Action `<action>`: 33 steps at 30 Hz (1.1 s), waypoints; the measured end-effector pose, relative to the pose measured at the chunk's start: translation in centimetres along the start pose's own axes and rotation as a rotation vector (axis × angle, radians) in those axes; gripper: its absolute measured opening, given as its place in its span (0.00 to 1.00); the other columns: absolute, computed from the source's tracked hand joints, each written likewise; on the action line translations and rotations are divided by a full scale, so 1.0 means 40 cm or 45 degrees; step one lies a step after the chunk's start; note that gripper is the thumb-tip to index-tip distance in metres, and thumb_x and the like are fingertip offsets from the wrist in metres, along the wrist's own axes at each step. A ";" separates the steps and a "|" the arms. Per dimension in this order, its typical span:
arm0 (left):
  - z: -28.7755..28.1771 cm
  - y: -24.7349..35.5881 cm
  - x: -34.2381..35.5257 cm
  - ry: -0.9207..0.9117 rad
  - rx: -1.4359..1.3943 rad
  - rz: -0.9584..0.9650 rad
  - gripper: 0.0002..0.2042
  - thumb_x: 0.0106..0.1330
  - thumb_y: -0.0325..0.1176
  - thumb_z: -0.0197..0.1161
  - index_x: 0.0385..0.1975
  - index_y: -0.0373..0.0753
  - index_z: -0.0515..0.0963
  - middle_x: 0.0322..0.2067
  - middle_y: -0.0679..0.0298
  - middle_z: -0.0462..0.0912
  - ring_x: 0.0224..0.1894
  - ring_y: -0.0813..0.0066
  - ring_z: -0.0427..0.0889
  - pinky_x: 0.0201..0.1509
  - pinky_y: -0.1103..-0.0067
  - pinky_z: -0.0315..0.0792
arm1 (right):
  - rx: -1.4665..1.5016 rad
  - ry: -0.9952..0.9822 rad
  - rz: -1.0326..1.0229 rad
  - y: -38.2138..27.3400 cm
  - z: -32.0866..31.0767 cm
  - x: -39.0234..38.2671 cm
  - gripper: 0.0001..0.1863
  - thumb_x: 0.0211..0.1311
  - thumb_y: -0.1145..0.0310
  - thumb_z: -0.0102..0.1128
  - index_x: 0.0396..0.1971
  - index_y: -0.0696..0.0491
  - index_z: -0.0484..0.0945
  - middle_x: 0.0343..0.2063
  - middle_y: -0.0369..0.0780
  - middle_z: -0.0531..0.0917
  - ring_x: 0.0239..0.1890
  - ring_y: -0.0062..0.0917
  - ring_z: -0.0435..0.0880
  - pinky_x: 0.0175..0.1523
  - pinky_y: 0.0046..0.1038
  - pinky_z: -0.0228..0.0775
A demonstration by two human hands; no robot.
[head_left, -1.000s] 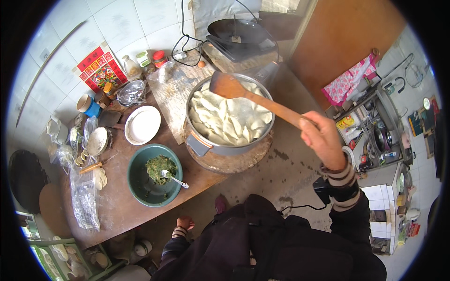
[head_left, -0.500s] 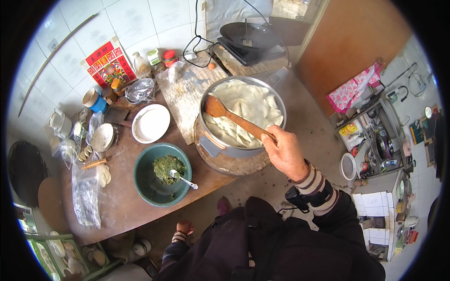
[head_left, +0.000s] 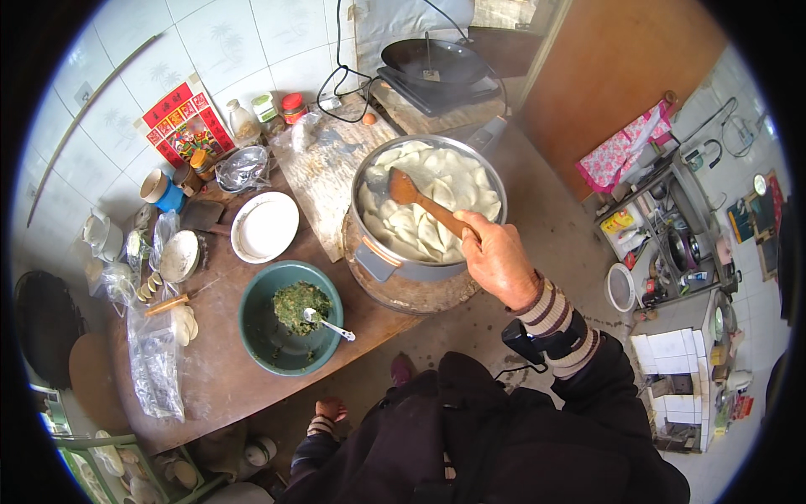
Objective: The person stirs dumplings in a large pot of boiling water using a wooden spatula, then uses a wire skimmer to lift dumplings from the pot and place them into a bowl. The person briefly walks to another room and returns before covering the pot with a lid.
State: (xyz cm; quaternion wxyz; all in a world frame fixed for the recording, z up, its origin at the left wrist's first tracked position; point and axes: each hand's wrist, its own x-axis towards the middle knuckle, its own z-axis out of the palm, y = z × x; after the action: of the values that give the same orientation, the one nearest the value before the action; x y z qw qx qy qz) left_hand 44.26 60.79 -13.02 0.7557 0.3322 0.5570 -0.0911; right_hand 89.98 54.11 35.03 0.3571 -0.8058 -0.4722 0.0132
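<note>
Right hand (head_left: 504,265) is closed around the handle of a long brown wooden spatula with a broad flat blade (head_left: 430,207); the blade sits inside the rim of a wide, round, grey metal pot with orange trim (head_left: 420,270), among pale folded dough dumplings (head_left: 401,221) in cloudy liquid. Left hand (head_left: 332,409) hangs low beside the body, small in view; can't tell if the fingers are loose or curled. Pot stands on a thick round wooden board (head_left: 409,296) near the table edge. Risks, as judged: a hard push with the blade edge could tear dough skins and spill filling; crowded dumplings could stick together or to the base if left unmoved; a quick sweep could slop liquid over the rim; knuckles close to the rim could get burnt if the pot is hot; a shove could shift pot and board, given how near the edge they are. Writing: red paper poster with coloured pictures (head_left: 185,124) on the tiled wall carries large printed characters; red-lidded jar (head_left: 293,107), green-and-white tub (head_left: 264,107) and bright yellow packet (head_left: 617,221) show print-like patches, too small to read. No brand made out on the pot.
</note>
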 end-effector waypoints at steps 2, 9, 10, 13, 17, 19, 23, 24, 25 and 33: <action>0.020 0.007 -0.014 0.061 0.384 0.191 0.12 0.64 0.30 0.44 0.19 0.39 0.68 0.16 0.61 0.69 0.19 0.66 0.72 0.20 0.72 0.70 | -0.003 -0.002 -0.010 0.006 -0.020 0.001 0.12 0.59 0.75 0.52 0.43 0.58 0.76 0.20 0.53 0.77 0.24 0.44 0.80 0.29 0.34 0.71; 0.048 0.043 -0.038 0.095 -0.024 -0.022 0.11 0.64 0.33 0.43 0.20 0.41 0.67 0.16 0.61 0.67 0.19 0.66 0.69 0.19 0.71 0.66 | 0.002 -0.008 0.041 0.002 -0.167 -0.001 0.10 0.59 0.73 0.55 0.40 0.59 0.75 0.23 0.53 0.79 0.27 0.46 0.81 0.31 0.34 0.71; 0.049 0.044 -0.038 0.094 -0.064 -0.014 0.11 0.64 0.34 0.43 0.20 0.42 0.66 0.16 0.61 0.65 0.18 0.66 0.68 0.19 0.71 0.64 | -0.035 0.001 0.011 0.002 -0.185 0.006 0.10 0.60 0.73 0.55 0.41 0.58 0.75 0.23 0.52 0.79 0.27 0.46 0.80 0.31 0.33 0.71; 0.050 0.039 -0.034 0.085 -0.252 -0.077 0.10 0.64 0.36 0.43 0.20 0.43 0.64 0.16 0.62 0.61 0.17 0.67 0.63 0.19 0.71 0.61 | -0.098 0.000 -0.129 0.010 -0.234 0.039 0.11 0.59 0.76 0.55 0.42 0.56 0.76 0.27 0.51 0.79 0.30 0.45 0.80 0.34 0.34 0.71; 0.043 0.006 -0.024 0.104 -0.181 -0.001 0.10 0.61 0.37 0.46 0.19 0.43 0.68 0.16 0.61 0.66 0.18 0.64 0.67 0.21 0.68 0.62 | -0.277 0.063 -0.466 0.030 -0.242 0.109 0.12 0.56 0.79 0.54 0.41 0.55 0.78 0.26 0.48 0.77 0.30 0.45 0.76 0.34 0.36 0.68; 0.038 -0.017 -0.028 0.127 -0.121 0.044 0.10 0.60 0.37 0.46 0.19 0.43 0.68 0.16 0.61 0.66 0.19 0.64 0.68 0.21 0.68 0.63 | -0.282 0.039 -0.483 0.036 -0.229 0.136 0.13 0.55 0.79 0.53 0.41 0.54 0.78 0.26 0.48 0.76 0.30 0.45 0.76 0.33 0.36 0.68; 0.039 -0.060 -0.046 0.144 -0.133 0.059 0.10 0.60 0.38 0.47 0.19 0.43 0.69 0.17 0.61 0.67 0.19 0.64 0.68 0.21 0.68 0.63 | -0.363 -0.008 -0.583 0.045 -0.199 0.195 0.14 0.56 0.81 0.53 0.42 0.55 0.78 0.25 0.47 0.74 0.30 0.43 0.76 0.33 0.34 0.68; 0.041 -0.068 -0.052 0.150 -0.145 0.058 0.10 0.60 0.38 0.47 0.19 0.43 0.69 0.17 0.61 0.68 0.20 0.64 0.69 0.21 0.68 0.63 | -0.372 -0.031 -0.623 0.048 -0.194 0.209 0.14 0.57 0.82 0.53 0.43 0.56 0.77 0.25 0.47 0.74 0.30 0.42 0.76 0.33 0.33 0.67; 0.044 -0.076 -0.059 0.157 -0.159 0.058 0.10 0.59 0.38 0.48 0.19 0.43 0.69 0.17 0.61 0.68 0.20 0.64 0.69 0.21 0.68 0.63 | -0.414 -0.046 -0.606 0.050 -0.183 0.224 0.14 0.56 0.81 0.54 0.43 0.55 0.78 0.25 0.48 0.74 0.30 0.43 0.75 0.33 0.34 0.68; 0.077 -0.113 -0.087 0.178 -0.242 0.049 0.10 0.58 0.38 0.49 0.19 0.42 0.70 0.18 0.61 0.70 0.21 0.63 0.71 0.22 0.67 0.65 | -0.557 -0.150 -0.719 0.060 -0.128 0.309 0.16 0.51 0.80 0.53 0.41 0.53 0.78 0.28 0.49 0.74 0.32 0.46 0.77 0.36 0.40 0.69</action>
State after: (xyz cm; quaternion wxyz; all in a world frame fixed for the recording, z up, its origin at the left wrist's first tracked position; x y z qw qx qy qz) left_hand 43.12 54.67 -11.18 0.7446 0.2754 0.6080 -0.0001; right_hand 100.46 60.03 41.32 0.1379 -0.6988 -0.6876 -0.1409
